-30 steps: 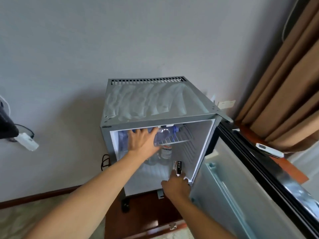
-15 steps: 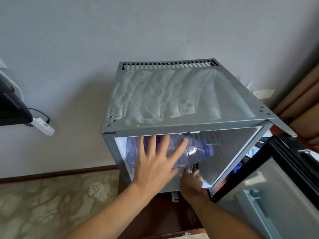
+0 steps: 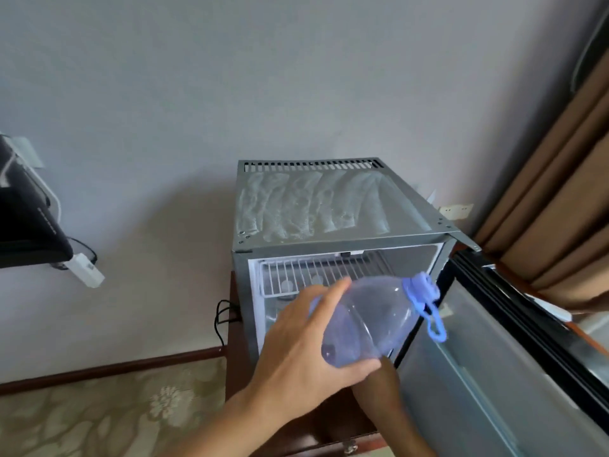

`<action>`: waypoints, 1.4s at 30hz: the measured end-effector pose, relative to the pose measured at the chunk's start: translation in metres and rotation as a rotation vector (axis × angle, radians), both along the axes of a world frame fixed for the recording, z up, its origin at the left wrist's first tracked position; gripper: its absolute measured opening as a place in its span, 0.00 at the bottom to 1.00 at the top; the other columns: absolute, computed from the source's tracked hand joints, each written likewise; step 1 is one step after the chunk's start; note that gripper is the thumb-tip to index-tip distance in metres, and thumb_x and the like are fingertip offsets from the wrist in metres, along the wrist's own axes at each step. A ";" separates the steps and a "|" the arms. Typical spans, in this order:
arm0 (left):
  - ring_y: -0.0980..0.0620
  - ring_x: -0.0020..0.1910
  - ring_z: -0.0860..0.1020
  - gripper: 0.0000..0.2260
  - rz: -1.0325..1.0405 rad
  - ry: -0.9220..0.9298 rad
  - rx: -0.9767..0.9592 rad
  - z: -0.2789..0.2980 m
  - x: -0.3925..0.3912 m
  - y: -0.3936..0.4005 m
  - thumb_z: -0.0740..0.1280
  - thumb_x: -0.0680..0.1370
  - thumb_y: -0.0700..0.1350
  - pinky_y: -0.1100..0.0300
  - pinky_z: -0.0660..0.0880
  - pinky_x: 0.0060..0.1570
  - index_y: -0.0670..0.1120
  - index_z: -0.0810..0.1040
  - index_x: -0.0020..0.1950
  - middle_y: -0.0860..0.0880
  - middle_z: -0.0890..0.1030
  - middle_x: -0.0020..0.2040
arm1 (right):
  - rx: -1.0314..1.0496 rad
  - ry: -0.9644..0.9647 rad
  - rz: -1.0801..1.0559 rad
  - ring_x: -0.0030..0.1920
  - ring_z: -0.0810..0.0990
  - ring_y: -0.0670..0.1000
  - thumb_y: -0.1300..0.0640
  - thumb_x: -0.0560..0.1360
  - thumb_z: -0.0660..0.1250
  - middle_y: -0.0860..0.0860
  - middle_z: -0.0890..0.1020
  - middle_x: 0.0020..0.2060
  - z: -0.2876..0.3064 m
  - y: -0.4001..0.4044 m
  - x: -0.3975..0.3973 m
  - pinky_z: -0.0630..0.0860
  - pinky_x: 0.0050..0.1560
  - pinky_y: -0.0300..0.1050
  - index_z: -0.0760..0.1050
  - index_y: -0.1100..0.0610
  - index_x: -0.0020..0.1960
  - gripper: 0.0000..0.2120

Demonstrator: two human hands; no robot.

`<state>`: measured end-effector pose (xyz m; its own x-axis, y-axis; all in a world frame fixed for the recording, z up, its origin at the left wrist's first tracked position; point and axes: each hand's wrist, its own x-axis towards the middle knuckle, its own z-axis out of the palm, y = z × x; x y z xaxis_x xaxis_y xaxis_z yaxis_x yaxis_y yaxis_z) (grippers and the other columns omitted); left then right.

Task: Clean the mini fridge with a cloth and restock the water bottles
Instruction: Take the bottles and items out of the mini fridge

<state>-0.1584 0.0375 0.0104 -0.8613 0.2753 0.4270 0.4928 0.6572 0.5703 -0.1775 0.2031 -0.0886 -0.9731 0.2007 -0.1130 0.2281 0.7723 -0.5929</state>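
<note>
A grey mini fridge (image 3: 316,206) stands against the wall with its door (image 3: 494,374) swung open to the right. Wipe streaks mark its top. A white wire shelf (image 3: 316,275) shows inside. My left hand (image 3: 306,354) grips a large clear bluish water bottle (image 3: 372,321) with a blue cap and loop, held tilted in front of the opening. My right forearm (image 3: 389,400) reaches up under the bottle; the right hand itself is hidden behind it.
The fridge sits on a dark wooden stand (image 3: 316,430). A black cable (image 3: 224,315) hangs at its left. A black device with a white adapter (image 3: 84,268) sits at the far left. Brown curtains (image 3: 553,192) hang at the right. Patterned carpet (image 3: 108,410) covers the floor.
My left hand has pulled the big bottle out of the fridge, from the shelf to in front of the opening. My right hand has dropped out of sight behind the bottle.
</note>
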 end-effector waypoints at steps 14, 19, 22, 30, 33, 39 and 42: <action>0.56 0.68 0.77 0.39 -0.033 0.089 0.718 0.143 -0.110 -0.047 0.80 0.68 0.60 0.46 0.73 0.69 0.61 0.67 0.75 0.59 0.77 0.69 | 0.089 1.094 -0.059 0.43 0.85 0.55 0.61 0.76 0.69 0.47 0.87 0.49 0.198 -0.007 -0.054 0.78 0.39 0.46 0.82 0.46 0.62 0.17; 0.57 0.68 0.75 0.40 0.036 0.037 0.731 0.131 -0.153 -0.040 0.79 0.68 0.62 0.48 0.73 0.70 0.61 0.63 0.75 0.58 0.73 0.72 | 0.332 0.934 0.064 0.41 0.81 0.60 0.65 0.73 0.64 0.48 0.85 0.47 0.187 -0.010 -0.121 0.73 0.30 0.46 0.81 0.48 0.58 0.19; 0.57 0.67 0.76 0.39 0.051 0.016 0.752 0.121 -0.167 -0.038 0.79 0.72 0.55 0.50 0.74 0.69 0.57 0.61 0.77 0.56 0.73 0.72 | 0.405 0.808 0.153 0.45 0.79 0.57 0.61 0.75 0.62 0.48 0.82 0.44 0.166 -0.007 -0.134 0.65 0.33 0.44 0.80 0.50 0.54 0.13; 0.54 0.71 0.73 0.42 0.079 -0.032 0.621 0.106 -0.182 -0.037 0.76 0.75 0.56 0.49 0.70 0.72 0.54 0.55 0.82 0.54 0.69 0.76 | 0.367 0.731 0.259 0.68 0.70 0.57 0.49 0.79 0.55 0.50 0.75 0.64 0.137 -0.001 -0.124 0.65 0.70 0.64 0.74 0.50 0.66 0.19; 0.55 0.71 0.71 0.47 0.096 -0.030 0.561 0.095 -0.174 -0.037 0.77 0.74 0.53 0.51 0.69 0.73 0.51 0.50 0.83 0.51 0.67 0.77 | 0.113 1.010 0.095 0.67 0.72 0.56 0.54 0.78 0.63 0.54 0.78 0.66 0.124 -0.009 -0.087 0.67 0.69 0.53 0.75 0.58 0.69 0.20; 0.49 0.47 0.77 0.13 0.347 0.538 0.418 0.013 -0.072 -0.027 0.67 0.79 0.46 0.58 0.74 0.51 0.41 0.76 0.60 0.47 0.79 0.49 | -0.040 0.666 0.058 0.43 0.81 0.51 0.51 0.74 0.63 0.45 0.81 0.44 0.015 -0.029 -0.036 0.74 0.40 0.47 0.78 0.51 0.50 0.08; 0.58 0.29 0.71 0.04 0.279 0.333 0.181 -0.077 -0.040 -0.020 0.65 0.76 0.44 0.59 0.71 0.29 0.48 0.78 0.43 0.56 0.74 0.31 | 0.018 0.110 0.156 0.56 0.81 0.55 0.49 0.76 0.65 0.51 0.78 0.63 -0.034 -0.031 -0.069 0.77 0.52 0.48 0.73 0.51 0.67 0.20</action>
